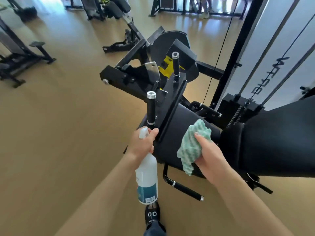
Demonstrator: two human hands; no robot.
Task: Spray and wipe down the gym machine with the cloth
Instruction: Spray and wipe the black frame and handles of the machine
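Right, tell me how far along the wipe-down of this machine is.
Nothing is visibly finished; no wet or wiped patch shows. In hand: the right hand presses the green cloth on the black seat pad, while the left hand holds the spray bottle. Left: both upright handles and the lower side handle.

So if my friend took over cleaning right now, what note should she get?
Left hand grips the spray bottle by its neck, bottle hanging down beside the machine.
Right hand holds the green-and-white cloth pressed on the black seat pad.
Done: cannot tell how much has been sprayed or wiped.
Left, probably: finish the pad, then the two upright handles and the low side handle.
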